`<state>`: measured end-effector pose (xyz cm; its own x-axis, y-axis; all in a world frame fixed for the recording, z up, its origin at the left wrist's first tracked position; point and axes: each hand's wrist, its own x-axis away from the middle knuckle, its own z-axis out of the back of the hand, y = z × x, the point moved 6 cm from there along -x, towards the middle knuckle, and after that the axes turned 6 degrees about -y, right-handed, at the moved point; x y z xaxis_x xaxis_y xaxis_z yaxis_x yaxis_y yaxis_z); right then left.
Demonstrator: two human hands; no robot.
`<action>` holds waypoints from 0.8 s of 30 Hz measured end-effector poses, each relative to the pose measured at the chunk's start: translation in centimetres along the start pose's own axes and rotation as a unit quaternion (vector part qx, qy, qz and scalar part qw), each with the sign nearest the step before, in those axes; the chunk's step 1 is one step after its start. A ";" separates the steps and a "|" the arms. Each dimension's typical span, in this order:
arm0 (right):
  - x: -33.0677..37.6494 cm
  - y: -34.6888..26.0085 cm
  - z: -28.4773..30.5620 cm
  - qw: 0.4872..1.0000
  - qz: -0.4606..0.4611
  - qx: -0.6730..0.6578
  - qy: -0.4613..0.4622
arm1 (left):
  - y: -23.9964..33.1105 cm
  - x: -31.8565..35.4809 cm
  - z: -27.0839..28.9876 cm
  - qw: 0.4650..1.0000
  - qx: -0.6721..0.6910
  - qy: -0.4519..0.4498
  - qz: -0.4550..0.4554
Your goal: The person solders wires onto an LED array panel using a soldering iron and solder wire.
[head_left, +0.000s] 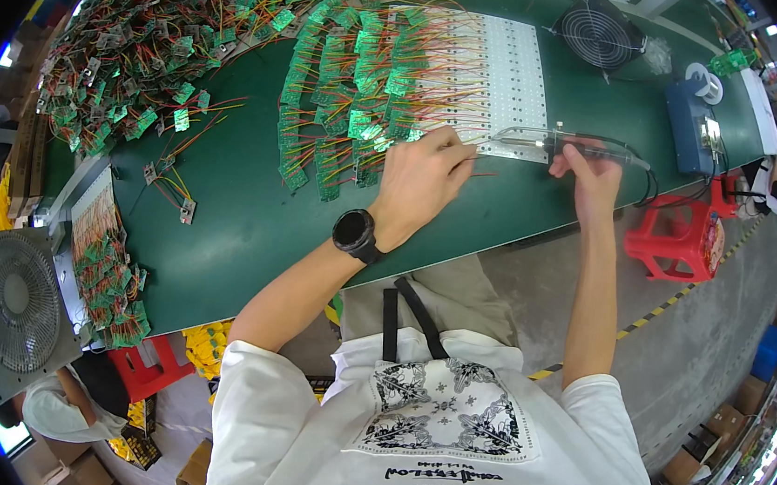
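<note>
White shirt (445, 435) with a black-and-white printed panel fills the bottom of the view, and 2 bare forearms reach up from it over a green worktop (232, 218).

Left hand (421, 176), with a black watch (354, 233) on the wrist, rests on the worktop with fingers curled together, pinching thin wires (480, 169) at the near edge of a white panel (507, 76). Right hand (585, 168) is closed around the grip of a soldering iron (562, 143).

The iron lies nearly level across the view. Its long axis runs left to right, with the tip pointing left toward the left hand, just over the panel's near edge, and its cable trailing off to the right.

Judging by this, a soldering step is in hand: a wire is being held in place while the iron comes to it. The next move seems to call for bringing the tip onto the joint by the left fingers, with the wire kept steady.

Rows of small green boards (346, 98) with red and yellow wires lie beside the panel. A heap of them (137, 41) sits at far left. A black fan (601, 29) stands at the far edge.
</note>
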<state>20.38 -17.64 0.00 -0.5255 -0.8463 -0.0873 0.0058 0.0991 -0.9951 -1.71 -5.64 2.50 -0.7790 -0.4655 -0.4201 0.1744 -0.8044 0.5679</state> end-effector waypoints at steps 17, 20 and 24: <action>-0.1 -0.1 -0.2 1.000 0.014 0.020 -0.020 | -0.9 -0.2 -0.2 0.999 0.021 0.026 0.036; -0.1 0.0 -0.1 1.000 0.015 0.009 -0.014 | -0.8 -0.1 -0.2 0.999 0.024 0.032 0.035; 0.0 0.0 -0.2 1.000 0.013 0.014 -0.013 | -0.9 0.0 -0.2 0.999 0.019 0.029 0.040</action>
<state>20.23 -17.57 0.03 -0.5034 -0.8566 -0.1134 0.0421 0.1068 -0.9934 -1.71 -4.99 1.82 -0.7271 -0.5491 -0.4120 0.2106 -0.7496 0.6275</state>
